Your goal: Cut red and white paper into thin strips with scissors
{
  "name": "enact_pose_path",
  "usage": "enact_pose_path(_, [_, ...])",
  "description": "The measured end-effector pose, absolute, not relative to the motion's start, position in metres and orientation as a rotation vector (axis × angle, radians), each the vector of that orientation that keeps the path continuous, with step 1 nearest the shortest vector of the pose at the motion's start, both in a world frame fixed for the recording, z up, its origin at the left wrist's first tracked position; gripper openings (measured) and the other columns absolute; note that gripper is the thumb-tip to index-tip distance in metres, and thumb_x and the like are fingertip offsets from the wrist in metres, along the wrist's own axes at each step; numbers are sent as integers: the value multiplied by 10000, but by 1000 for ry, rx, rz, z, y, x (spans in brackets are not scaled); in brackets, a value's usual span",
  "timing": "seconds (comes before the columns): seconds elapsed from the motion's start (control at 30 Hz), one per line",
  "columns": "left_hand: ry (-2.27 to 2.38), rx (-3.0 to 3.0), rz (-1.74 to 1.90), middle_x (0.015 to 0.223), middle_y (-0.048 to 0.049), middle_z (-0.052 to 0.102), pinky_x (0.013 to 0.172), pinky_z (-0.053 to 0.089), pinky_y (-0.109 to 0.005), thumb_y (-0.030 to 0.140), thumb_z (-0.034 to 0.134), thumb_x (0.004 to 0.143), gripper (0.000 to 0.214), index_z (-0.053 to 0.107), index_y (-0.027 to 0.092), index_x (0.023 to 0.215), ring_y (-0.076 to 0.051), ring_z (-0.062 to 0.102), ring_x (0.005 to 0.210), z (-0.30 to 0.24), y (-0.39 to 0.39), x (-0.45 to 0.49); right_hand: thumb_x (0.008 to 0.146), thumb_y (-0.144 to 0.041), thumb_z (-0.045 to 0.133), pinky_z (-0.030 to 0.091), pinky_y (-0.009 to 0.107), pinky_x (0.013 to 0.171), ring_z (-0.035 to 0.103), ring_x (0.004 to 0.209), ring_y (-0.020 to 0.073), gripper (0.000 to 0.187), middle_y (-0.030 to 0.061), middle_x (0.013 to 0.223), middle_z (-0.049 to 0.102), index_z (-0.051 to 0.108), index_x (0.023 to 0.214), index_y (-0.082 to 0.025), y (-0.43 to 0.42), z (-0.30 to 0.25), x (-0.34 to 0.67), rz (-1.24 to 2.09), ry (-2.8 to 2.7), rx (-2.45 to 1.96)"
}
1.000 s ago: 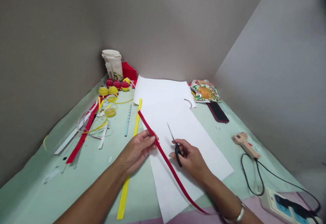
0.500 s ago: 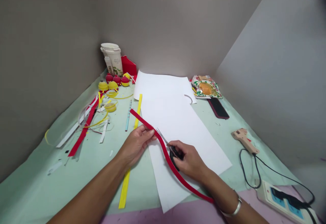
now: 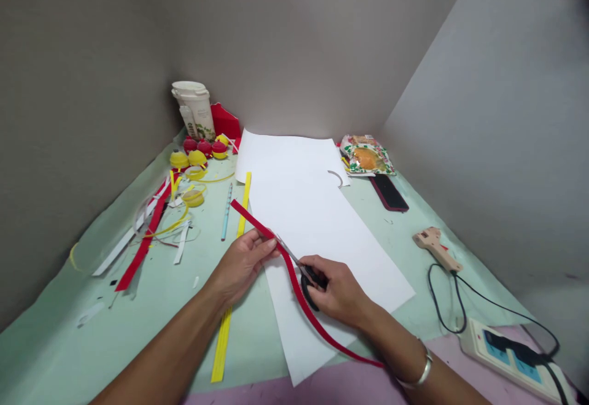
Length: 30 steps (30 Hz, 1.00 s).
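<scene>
One long, narrow, red fabric-like strip [image 3: 298, 285] spans the large white paper sheet [image 3: 322, 227], both ends beyond its edges. The left hand [image 3: 243, 267] pinches it, grip closed; the right hand's grip [image 3: 343, 291] is wrapped around black-handled metal scissors [image 3: 307, 288], blades against the strip. It looks whole, so work on it seems early; whether its edge is nicked cannot be told. A flat yellow strip [image 3: 221, 343] along the sheet's left edge appears unused. Left of the sheet's far end, several round red and yellow ornaments [image 3: 205, 147] look already assembled. Beyond them, the white lidded cup [image 3: 197, 116] bears lettering too small to read surely; so does the printed food packet [image 3: 368, 159] right of the sheet.
</scene>
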<state>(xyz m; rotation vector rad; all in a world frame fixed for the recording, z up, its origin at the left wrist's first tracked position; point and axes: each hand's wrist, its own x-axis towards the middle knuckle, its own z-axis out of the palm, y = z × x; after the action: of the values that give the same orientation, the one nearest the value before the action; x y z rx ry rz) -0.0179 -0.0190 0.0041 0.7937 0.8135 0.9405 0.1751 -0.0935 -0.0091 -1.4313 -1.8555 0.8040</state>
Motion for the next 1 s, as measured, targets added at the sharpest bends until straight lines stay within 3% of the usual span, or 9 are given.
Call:
enact_pose_path(0.37, [795, 802, 921, 911, -47, 701, 779, 516, -259, 174, 785, 692, 281, 691, 147, 955, -136, 636, 828, 4, -19, -17, 659, -105, 549, 405, 205, 596, 485, 590, 105, 432, -48, 688, 553, 638, 1066, -217, -96, -5, 172, 681, -1916, -1437])
enact_pose_path(1.0, [830, 806, 941, 825, -30, 694, 766, 513, -258, 168, 793, 671, 225, 688, 148, 870, -129, 635, 768, 4, -21, -16, 670, -113, 528, 389, 216, 608, 473, 597, 116, 412, -36, 677, 531, 627, 1058, -210, -97, -6, 175, 614, -1985, -1392])
